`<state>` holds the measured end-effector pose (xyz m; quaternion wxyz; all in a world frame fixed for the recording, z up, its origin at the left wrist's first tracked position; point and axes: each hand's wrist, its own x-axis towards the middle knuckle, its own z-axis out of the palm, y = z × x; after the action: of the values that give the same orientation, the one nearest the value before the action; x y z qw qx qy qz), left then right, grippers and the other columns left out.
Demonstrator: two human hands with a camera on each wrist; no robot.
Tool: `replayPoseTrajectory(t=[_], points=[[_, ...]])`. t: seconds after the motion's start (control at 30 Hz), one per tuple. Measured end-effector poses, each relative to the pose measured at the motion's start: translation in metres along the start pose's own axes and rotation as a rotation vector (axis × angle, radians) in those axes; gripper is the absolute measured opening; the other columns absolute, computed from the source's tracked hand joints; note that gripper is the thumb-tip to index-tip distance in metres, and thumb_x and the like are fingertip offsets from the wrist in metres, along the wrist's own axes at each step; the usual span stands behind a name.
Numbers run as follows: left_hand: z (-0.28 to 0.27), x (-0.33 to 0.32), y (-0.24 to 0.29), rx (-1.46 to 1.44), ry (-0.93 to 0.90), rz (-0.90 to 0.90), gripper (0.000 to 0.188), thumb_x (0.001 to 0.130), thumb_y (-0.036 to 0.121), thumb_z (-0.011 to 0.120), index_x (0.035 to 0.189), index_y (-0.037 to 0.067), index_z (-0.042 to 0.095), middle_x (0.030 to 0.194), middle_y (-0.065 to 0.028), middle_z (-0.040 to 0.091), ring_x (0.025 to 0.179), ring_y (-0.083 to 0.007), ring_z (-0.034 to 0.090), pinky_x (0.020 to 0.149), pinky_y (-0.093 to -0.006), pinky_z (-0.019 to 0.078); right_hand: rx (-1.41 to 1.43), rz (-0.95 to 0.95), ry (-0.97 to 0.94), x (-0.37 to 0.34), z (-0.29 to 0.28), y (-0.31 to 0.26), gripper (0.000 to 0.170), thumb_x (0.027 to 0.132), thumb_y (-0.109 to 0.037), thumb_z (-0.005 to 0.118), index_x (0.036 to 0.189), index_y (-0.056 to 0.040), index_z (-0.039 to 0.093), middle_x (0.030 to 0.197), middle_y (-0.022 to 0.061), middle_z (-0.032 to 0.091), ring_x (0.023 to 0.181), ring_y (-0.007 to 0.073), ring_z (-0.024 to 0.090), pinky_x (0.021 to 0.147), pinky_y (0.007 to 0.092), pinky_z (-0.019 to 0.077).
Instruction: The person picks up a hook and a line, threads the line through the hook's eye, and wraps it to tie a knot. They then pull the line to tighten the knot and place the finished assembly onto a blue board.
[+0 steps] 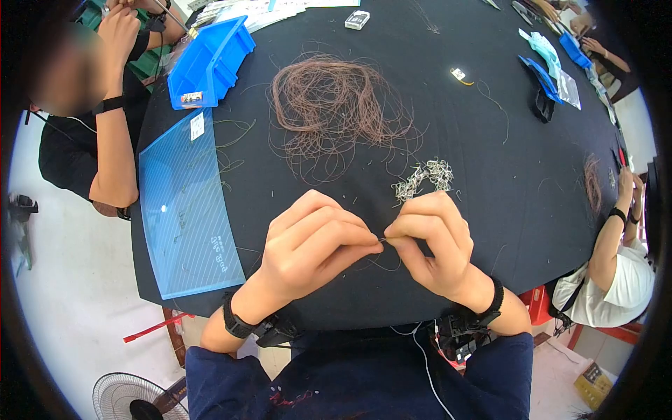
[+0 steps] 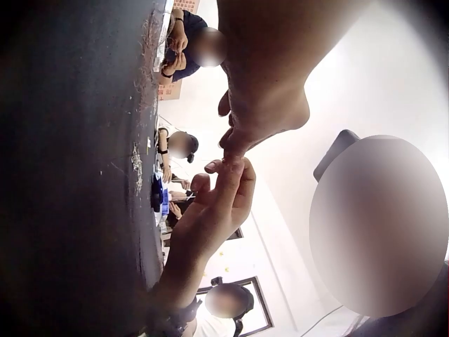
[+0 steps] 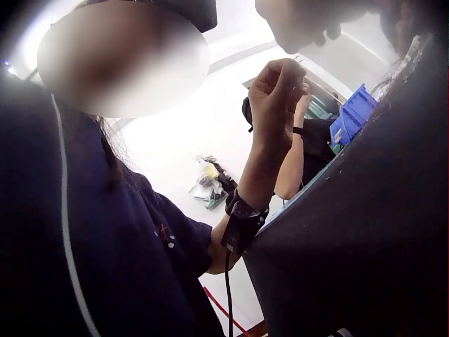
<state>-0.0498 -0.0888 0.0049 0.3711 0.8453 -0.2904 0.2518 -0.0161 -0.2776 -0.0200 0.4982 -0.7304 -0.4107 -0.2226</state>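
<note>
My left hand (image 1: 315,245) and right hand (image 1: 435,241) meet fingertip to fingertip above the black table. Thumb and forefinger of each pinch a thin line (image 1: 381,240), whose loose end curves below the fingers in the head view. What else sits between the fingertips is too small to tell. Just beyond my right hand lies a pile of small silvery hooks (image 1: 424,179). Farther back spreads a tangled bundle of brown strands (image 1: 329,101). The left wrist view shows the right hand (image 2: 217,200) touching the left hand's fingertips from below.
A blue translucent folder (image 1: 187,210) lies left on the black tablecloth (image 1: 483,203), with a blue bin (image 1: 210,63) behind it. A small white box (image 1: 357,19) and a tagged piece (image 1: 460,75) lie farther back. Other people sit around the table at left and right.
</note>
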Motion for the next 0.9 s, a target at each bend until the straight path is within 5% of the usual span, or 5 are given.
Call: replayPoseTrajectory(t=[0.23, 0.9], points=[[-0.0003, 0.0016, 0.0008, -0.091, 0.024, -0.047, 0.023, 0.060, 0.007, 0.082, 0.075, 0.007, 0.065, 0.071, -0.0018, 0.064, 0.065, -0.0167, 0.056, 0.056, -0.0260, 0.0438, 0.089, 0.114, -0.067, 0.0038, -0.0043, -0.0057, 0.024, 0.064, 0.001, 0.072, 0.085, -0.0046, 0.061, 0.085, 0.0082, 0.057, 0.071, 0.0223, 0.057, 0.059, 0.0309, 0.0455], [0.0007, 0.0018, 0.0004, 0.018, 0.028, 0.044, 0.023, 0.057, 0.007, 0.080, 0.076, 0.005, 0.067, 0.073, -0.0027, 0.064, 0.065, -0.0172, 0.056, 0.055, -0.0259, 0.0453, -0.017, -0.016, -0.057, 0.0036, -0.0003, -0.0021, 0.024, 0.063, 0.002, 0.071, 0.083, -0.0033, 0.059, 0.082, 0.0077, 0.057, 0.069, 0.0223, 0.056, 0.056, 0.0301, 0.0457]])
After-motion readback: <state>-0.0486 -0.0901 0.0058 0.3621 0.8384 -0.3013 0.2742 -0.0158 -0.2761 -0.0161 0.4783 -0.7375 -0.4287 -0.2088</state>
